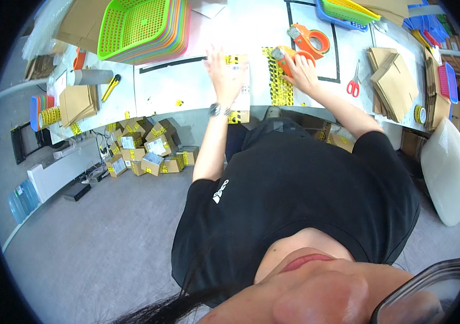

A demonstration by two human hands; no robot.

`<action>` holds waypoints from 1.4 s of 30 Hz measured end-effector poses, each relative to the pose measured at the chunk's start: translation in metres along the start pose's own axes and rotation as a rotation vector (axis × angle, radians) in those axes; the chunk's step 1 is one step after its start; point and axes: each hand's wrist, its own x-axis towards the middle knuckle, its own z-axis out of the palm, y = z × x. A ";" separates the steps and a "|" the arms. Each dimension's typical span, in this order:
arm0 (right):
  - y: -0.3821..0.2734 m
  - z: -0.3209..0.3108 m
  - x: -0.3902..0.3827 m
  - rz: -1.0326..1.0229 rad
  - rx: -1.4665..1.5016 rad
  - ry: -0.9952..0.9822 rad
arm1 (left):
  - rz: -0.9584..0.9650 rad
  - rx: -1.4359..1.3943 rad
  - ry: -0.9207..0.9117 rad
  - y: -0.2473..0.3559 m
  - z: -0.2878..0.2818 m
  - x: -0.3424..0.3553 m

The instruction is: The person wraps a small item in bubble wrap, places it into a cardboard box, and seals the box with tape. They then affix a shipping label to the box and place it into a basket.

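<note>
My left hand (pixel 222 75) lies on a small cardboard box (pixel 244 97), its fingers stretched out. Yellow-and-black tape and a white label show on the box, and the hand covers part of it. To the right, my right hand (pixel 302 73) has its fingers curled over an orange tape dispenser (pixel 285 56). A strip of yellow-and-black tape (pixel 280 89) runs down the table just left of that hand. A second orange tape dispenser (pixel 320 42) rests beyond it.
Stacked plastic baskets (pixel 143 24) stand at the far left, near a yellow utility knife (pixel 111 88). Red-handled scissors (pixel 353 82) and flat cardboard boxes (pixel 394 83) lie on the right. Several taped boxes (pixel 151 154) are piled on the floor, left of me.
</note>
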 end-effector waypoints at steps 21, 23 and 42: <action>-0.129 0.041 0.023 0.245 1.206 0.317 | -0.476 -0.602 0.112 -0.041 -0.033 -0.049; -0.131 -0.001 0.012 0.062 0.911 0.413 | -0.372 -0.338 0.147 -0.034 -0.043 -0.054; -0.102 -0.176 0.021 -0.478 1.353 0.491 | 0.124 -0.863 0.506 0.142 -0.233 -0.025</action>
